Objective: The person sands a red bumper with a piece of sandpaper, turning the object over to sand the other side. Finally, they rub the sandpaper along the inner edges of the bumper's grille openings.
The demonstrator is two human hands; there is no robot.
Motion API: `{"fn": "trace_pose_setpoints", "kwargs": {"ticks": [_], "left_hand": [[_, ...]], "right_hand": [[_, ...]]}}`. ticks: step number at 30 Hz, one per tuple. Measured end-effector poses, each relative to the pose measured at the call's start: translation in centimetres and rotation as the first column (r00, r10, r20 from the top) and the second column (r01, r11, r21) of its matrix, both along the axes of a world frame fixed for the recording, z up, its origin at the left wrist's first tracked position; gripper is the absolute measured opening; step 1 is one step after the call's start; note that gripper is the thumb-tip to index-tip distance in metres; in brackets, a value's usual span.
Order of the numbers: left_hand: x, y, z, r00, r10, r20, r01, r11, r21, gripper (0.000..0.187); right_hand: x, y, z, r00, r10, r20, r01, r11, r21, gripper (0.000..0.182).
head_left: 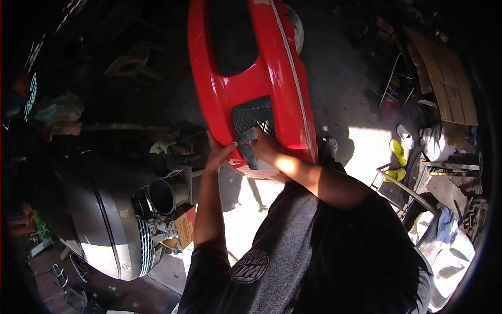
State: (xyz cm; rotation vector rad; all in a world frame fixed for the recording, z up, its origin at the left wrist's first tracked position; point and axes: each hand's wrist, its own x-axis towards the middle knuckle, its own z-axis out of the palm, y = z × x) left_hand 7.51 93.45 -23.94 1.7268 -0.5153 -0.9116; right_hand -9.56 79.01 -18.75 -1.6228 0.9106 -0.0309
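Observation:
A glossy red car bumper [238, 86] stands in front of me, with a large dark opening farther up. Black mesh [252, 114] fills a smaller opening near its lower end. My left hand [220, 153] rests at the bumper's left edge, thumb reaching a dark grey piece [247, 142] beside the mesh, its other fingers partly hidden behind the edge. With bent fingers, my right hand [265, 147] holds the same grey piece at the opening. The piece's lower part hangs below my fingers.
A silver car [108, 230] is at the lower left, near a dark bucket [164, 195] and a cardboard box [185, 226]. Yellow footwear [398, 152] and a metal frame [410, 192] are at the right. Cardboard [444, 83] leans at the upper right.

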Motion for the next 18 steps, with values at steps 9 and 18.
{"fn": "trace_pose_setpoints", "kwargs": {"ticks": [9,18], "left_hand": [[0.3,0.1,-0.9,0.997,0.022,0.068,-0.025,0.998,0.052,0.129],[-0.3,-0.2,0.4,1.000,0.023,-0.014,-0.023,1.000,0.001,0.126]], "right_hand": [[-0.2,-0.8,0.0,0.999,0.025,0.031,-0.027,0.997,0.073,0.052],[0.3,-0.2,-1.7,0.980,-0.002,0.198,0.029,0.991,-0.133,0.028]]}}
